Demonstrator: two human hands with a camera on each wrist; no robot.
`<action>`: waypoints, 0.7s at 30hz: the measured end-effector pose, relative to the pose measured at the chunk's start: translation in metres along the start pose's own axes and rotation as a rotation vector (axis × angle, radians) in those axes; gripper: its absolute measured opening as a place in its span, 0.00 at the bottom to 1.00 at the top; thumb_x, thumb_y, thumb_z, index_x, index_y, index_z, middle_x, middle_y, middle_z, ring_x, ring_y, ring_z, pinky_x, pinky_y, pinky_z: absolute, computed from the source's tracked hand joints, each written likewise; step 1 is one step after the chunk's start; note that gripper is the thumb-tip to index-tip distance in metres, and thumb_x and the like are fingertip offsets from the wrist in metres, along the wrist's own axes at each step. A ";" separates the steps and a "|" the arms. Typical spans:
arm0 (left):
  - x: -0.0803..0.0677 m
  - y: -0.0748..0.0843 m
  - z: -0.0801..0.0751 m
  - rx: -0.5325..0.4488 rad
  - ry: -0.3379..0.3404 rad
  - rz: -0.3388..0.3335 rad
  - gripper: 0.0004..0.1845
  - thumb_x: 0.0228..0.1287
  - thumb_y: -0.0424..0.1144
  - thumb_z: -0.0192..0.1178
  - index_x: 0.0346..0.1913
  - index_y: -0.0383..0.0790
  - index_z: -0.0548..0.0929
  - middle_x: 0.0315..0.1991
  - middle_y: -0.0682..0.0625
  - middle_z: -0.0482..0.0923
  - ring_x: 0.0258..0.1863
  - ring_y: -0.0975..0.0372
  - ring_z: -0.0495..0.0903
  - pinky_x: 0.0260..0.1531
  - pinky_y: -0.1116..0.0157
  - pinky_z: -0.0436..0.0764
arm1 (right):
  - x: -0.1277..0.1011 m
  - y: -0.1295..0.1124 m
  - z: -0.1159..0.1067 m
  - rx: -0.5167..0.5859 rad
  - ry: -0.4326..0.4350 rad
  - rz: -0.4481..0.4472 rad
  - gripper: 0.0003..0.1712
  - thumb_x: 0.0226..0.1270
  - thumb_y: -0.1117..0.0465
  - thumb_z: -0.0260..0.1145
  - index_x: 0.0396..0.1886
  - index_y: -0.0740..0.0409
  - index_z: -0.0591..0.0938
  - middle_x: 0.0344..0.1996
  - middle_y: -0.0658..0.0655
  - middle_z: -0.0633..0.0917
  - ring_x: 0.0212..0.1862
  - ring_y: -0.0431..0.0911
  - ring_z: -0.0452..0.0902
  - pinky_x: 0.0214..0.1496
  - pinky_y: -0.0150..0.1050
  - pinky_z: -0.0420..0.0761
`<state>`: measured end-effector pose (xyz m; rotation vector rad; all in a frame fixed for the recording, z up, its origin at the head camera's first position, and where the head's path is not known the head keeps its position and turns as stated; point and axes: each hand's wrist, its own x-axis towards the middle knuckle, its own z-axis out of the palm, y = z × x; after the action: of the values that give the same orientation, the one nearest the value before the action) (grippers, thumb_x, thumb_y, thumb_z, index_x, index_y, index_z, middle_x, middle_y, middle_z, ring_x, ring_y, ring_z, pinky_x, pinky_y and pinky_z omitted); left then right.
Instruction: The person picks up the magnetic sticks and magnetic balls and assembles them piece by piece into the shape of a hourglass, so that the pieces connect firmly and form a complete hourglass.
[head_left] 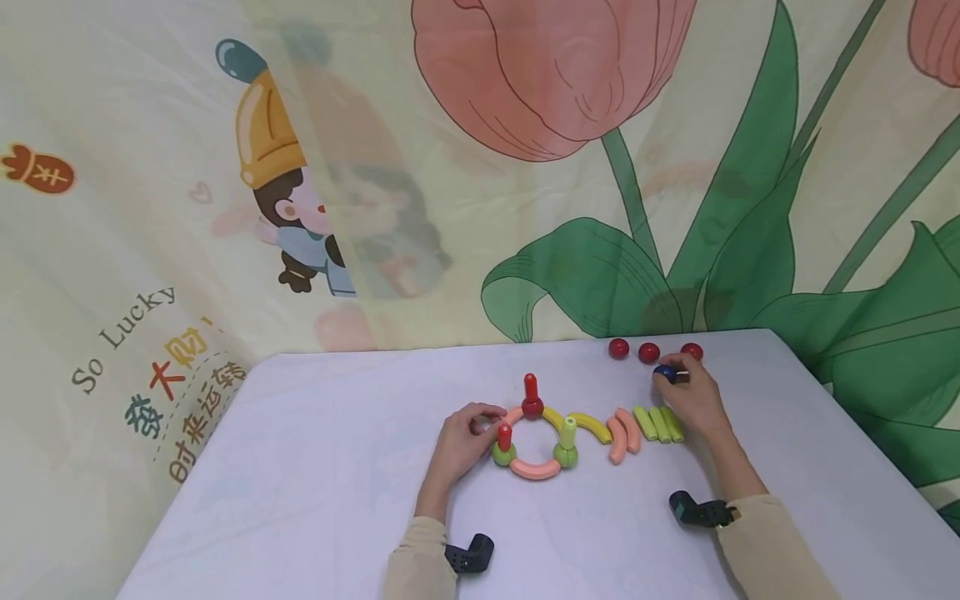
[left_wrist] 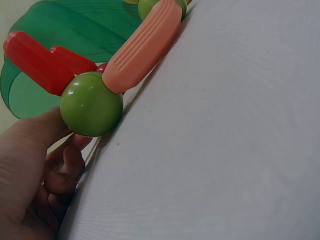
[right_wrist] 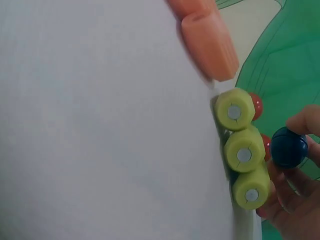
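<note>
Lighting even, bright and diffuse across all three views; shadows faint and soft on the white table [head_left: 315, 467]. No glare. Head view sharp, edges bowed by wide-angle distortion. Both wrist views soft, with near objects out of focus

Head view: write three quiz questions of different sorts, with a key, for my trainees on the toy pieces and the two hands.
1. True or false: the right hand holds a blue ball.
2. How many red balls lie loose at the far edge of the table?
3. Which is nearest the left hand: A) the green sticks, B) the ring, C) the red balls?

Key
1. True; the fingers pinch it.
2. Three.
3. B; the fingers rest at the ring's left side, by a green ball with a red peg.
</note>
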<state>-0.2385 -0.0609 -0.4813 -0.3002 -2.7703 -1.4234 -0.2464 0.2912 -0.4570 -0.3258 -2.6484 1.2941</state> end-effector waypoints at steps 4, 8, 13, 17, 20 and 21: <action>0.000 0.000 0.000 0.000 0.000 0.002 0.10 0.59 0.42 0.65 0.44 0.55 0.84 0.36 0.57 0.80 0.26 0.65 0.71 0.24 0.73 0.71 | -0.003 -0.004 0.001 0.024 -0.016 0.006 0.27 0.69 0.50 0.55 0.61 0.60 0.67 0.58 0.69 0.69 0.56 0.62 0.68 0.57 0.57 0.74; 0.000 -0.001 0.000 0.002 0.003 0.006 0.10 0.59 0.43 0.65 0.44 0.55 0.84 0.36 0.57 0.80 0.25 0.65 0.71 0.24 0.73 0.71 | -0.006 -0.009 0.003 0.043 -0.034 -0.012 0.28 0.69 0.48 0.55 0.62 0.59 0.67 0.59 0.69 0.69 0.58 0.62 0.66 0.57 0.58 0.73; 0.000 -0.001 0.001 0.004 0.004 0.014 0.10 0.59 0.43 0.65 0.44 0.55 0.85 0.35 0.57 0.80 0.25 0.66 0.70 0.24 0.73 0.70 | -0.011 -0.015 0.005 0.052 -0.054 -0.054 0.28 0.69 0.48 0.56 0.62 0.59 0.67 0.59 0.68 0.70 0.59 0.62 0.65 0.58 0.57 0.72; 0.000 -0.002 0.001 0.003 0.004 0.014 0.10 0.58 0.42 0.65 0.44 0.55 0.85 0.35 0.57 0.80 0.25 0.66 0.70 0.24 0.73 0.70 | -0.014 -0.019 0.009 0.066 -0.067 -0.076 0.28 0.69 0.47 0.55 0.62 0.58 0.67 0.59 0.67 0.70 0.58 0.61 0.66 0.57 0.57 0.73; 0.000 -0.002 0.001 0.000 0.005 0.002 0.10 0.58 0.42 0.65 0.44 0.56 0.85 0.36 0.57 0.80 0.25 0.66 0.70 0.24 0.73 0.70 | -0.016 -0.023 0.012 0.084 -0.072 -0.087 0.28 0.69 0.45 0.55 0.61 0.57 0.68 0.58 0.66 0.71 0.58 0.60 0.67 0.57 0.55 0.74; 0.000 -0.001 0.001 -0.003 0.005 0.001 0.10 0.58 0.42 0.65 0.44 0.55 0.85 0.36 0.57 0.80 0.25 0.65 0.70 0.24 0.73 0.70 | -0.016 -0.024 0.014 0.086 -0.073 -0.091 0.29 0.69 0.44 0.55 0.61 0.57 0.68 0.58 0.66 0.71 0.57 0.59 0.68 0.56 0.54 0.74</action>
<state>-0.2383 -0.0612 -0.4830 -0.2973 -2.7642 -1.4257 -0.2369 0.2618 -0.4471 -0.1471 -2.6231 1.4117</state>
